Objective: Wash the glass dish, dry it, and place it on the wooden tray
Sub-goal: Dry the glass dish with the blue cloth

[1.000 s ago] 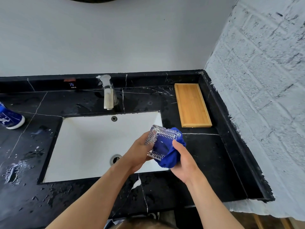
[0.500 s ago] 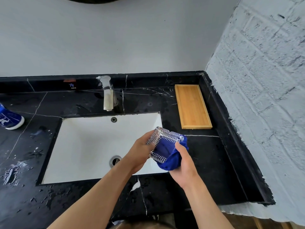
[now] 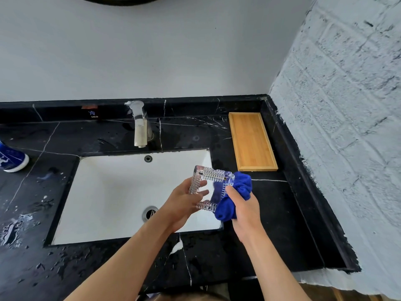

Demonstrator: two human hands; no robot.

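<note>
Left hand (image 3: 184, 205) holds the square glass dish (image 3: 211, 190) above the sink (image 3: 121, 192); right hand (image 3: 243, 205) presses a blue cloth (image 3: 235, 197) into it. Drying appears underway; the wooden tray (image 3: 251, 142), far right on the tabletop (image 3: 271, 213), lies bare.

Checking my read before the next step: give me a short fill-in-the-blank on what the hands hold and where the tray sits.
1. The left hand holds the square clear glass dish above the white ____.
2. The right hand presses a ____ cloth against the dish.
3. The rectangular wooden tray lies on the black marble counter, to the ____ of the metal faucet.

Missing words: sink; blue; right
</note>
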